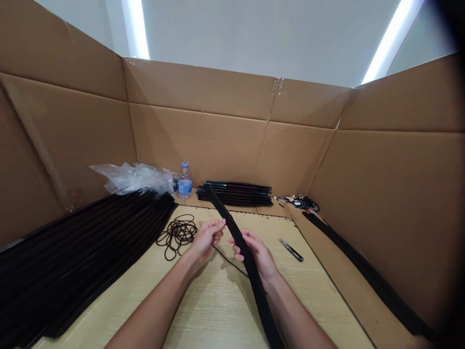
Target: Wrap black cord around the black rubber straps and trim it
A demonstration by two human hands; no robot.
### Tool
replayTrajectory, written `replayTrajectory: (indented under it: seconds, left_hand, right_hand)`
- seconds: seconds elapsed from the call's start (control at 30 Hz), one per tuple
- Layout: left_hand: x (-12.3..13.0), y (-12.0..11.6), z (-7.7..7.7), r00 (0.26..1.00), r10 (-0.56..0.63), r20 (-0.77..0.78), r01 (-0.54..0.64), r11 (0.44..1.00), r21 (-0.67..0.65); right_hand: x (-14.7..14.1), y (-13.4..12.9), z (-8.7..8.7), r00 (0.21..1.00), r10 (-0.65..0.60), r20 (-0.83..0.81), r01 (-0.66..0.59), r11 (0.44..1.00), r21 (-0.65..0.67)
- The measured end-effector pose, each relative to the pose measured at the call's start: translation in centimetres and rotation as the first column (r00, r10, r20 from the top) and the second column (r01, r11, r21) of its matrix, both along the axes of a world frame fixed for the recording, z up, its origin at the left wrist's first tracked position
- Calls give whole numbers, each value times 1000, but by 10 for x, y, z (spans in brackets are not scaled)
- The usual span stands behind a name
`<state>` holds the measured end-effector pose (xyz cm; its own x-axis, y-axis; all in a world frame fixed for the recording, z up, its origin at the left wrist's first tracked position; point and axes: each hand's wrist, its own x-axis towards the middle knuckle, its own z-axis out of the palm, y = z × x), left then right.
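Note:
A long black fabric strip (250,264) runs from the near edge up toward the back of the table. My right hand (259,254) is closed around its middle, with the fingers curled at its left side. My left hand (208,238) is pinched, thumb and index fingertip right at the strip's left edge; what lies in the pinch is too small to make out. A dark thin cord (230,262) passes from behind my left hand to below the strip. Left of that hand sits a loose tangle of dark cord (178,233). Thread snips (291,249) rest on the table right of my right hand.
Many black strips (90,247) lie side by side at left, under a clear plastic bag (136,178). A water bottle (185,182) and stacked black strips (240,193) stand at the back. Another black strip (363,271) runs along the right. Cardboard walls (203,133) surround the table.

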<state>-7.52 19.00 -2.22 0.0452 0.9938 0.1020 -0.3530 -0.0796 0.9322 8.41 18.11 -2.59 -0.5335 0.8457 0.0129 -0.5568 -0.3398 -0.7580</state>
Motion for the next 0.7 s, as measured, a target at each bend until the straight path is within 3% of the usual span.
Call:
replayTrajectory:
  seconds: [0.17, 0.3, 0.53, 0.7]
  left_hand:
    - [-4, 0, -2, 999, -52, -14, 52, 999, 12]
    - [-5, -3, -2, 990, -125, -60, 126, 992, 14]
    - [-5, -7, 3, 984, -154, -89, 157, 987, 29]
    - [-7, -3, 2, 995, -35, -97, 41, 997, 61]
  right_hand:
    - [3, -3, -1, 988, 33, 148, -27, 999, -46]
    - [4, -10, -5, 967, 64, 247, -70, 997, 16]
    - [5, -14, -2, 970, 166, 177, -194, 968, 160]
    - [1, -8, -2, 989, 136, 52, -137, 990, 16]
